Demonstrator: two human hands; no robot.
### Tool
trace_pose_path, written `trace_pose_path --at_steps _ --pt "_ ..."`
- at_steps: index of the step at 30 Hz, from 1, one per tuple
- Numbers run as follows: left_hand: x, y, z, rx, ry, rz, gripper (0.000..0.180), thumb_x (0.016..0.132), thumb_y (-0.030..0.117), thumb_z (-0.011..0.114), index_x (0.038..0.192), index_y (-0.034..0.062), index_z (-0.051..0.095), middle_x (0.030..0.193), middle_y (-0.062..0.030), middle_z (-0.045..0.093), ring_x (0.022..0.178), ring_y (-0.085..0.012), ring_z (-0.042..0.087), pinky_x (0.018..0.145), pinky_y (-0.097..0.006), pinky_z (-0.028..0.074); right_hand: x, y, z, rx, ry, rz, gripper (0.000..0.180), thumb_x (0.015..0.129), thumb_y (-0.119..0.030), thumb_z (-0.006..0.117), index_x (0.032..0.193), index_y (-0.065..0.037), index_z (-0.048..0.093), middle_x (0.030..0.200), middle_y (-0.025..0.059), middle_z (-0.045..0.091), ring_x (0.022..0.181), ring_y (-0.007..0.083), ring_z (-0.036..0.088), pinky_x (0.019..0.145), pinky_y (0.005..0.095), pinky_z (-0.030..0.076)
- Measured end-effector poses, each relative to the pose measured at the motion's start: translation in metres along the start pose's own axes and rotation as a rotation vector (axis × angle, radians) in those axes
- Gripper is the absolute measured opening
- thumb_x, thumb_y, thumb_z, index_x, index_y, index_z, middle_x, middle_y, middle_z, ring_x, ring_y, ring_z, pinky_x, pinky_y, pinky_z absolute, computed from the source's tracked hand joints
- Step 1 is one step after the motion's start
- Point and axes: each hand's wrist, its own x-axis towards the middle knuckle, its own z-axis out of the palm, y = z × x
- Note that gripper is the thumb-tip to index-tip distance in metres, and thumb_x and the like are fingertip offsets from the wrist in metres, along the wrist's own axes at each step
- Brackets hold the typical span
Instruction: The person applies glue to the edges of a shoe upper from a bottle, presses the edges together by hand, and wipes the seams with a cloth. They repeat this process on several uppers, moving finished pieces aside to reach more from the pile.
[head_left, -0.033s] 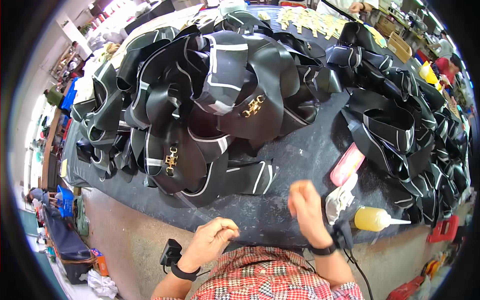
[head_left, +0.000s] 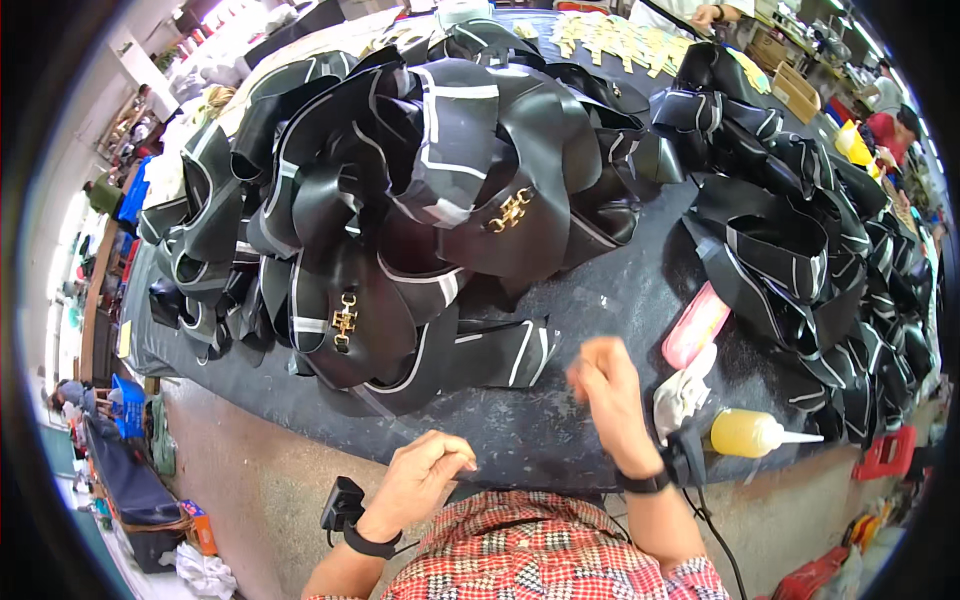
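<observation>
My left hand (head_left: 422, 482) hovers over the near table edge, thumb and fingers pinched together; whatever lies between them, if anything, is too small to make out. To its right, my right hand (head_left: 612, 398) is raised above the table with its fingers curled in, hiding what they may hold. Ahead of both lies a large heap of black leather-like bag pieces (head_left: 540, 225) edged with pale strips. Gold chain-link buckles (head_left: 344, 322) decorate some of them. The flat end of one piece (head_left: 500, 352) is nearest my right hand, with a gap between.
Right of my right hand lie a pink oblong case (head_left: 696, 326), a crumpled white cloth (head_left: 682, 396) and a squeeze bottle of yellow liquid (head_left: 745, 433). More black pieces (head_left: 775, 260) are piled at the right. Beyond them are pale cut strips (head_left: 610, 40) and a person's hand (head_left: 706, 14).
My right hand has moved slightly away from me and its wrist has shifted a little. My left hand stays nearly in place, still pinched.
</observation>
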Motion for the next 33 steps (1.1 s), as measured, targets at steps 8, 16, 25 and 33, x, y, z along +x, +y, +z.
trace_pose_path --at_steps 8,16,25,33 --pt "0.065 -0.067 -0.021 -0.101 0.031 -0.055 0.025 0.088 0.020 0.047 0.074 0.0008 0.055 0.059 -0.0035 0.057 0.058 -0.0101 0.055 0.057 -0.024 0.043 0.043 0.003 0.046 -0.796 -0.182 -0.253 0.018 0.073 -0.017 0.059 0.083 -0.001 0.058 0.078 0.0130 0.058 0.083 0.0303 0.049 0.074 0.0382 0.039" --pt "0.098 -0.078 -0.052 -0.017 0.001 0.056 0.020 0.087 0.019 0.051 0.080 0.0005 0.057 0.083 -0.0061 0.061 0.077 -0.0106 0.056 0.069 -0.024 0.044 -0.049 -0.034 0.006 -0.796 0.181 -0.170 0.012 0.066 -0.005 0.065 0.073 -0.001 0.055 0.068 0.0110 0.055 0.064 0.0244 0.049 0.058 0.0326 0.040" --pt "0.125 -0.137 -0.073 0.504 0.483 0.221 0.015 0.085 0.015 0.051 0.080 0.0017 0.057 0.077 -0.0051 0.059 0.071 -0.0113 0.054 0.067 -0.023 0.043 -0.128 -0.080 -0.005 -0.831 0.534 -0.206 0.016 0.059 0.004 0.062 0.065 -0.002 0.049 0.064 0.0083 0.048 0.064 0.0215 0.046 0.059 0.0289 0.038" --pt "0.137 -0.105 -0.085 0.429 0.661 0.109 0.013 0.085 0.014 0.051 0.081 0.0027 0.057 0.076 -0.0053 0.059 0.069 -0.0117 0.054 0.065 -0.023 0.042 -0.173 -0.101 -0.049 -0.571 0.178 -0.604 0.025 0.046 -0.004 0.059 0.065 -0.007 0.044 0.053 0.0000 0.038 0.059 0.0161 0.038 0.060 0.0302 0.034"
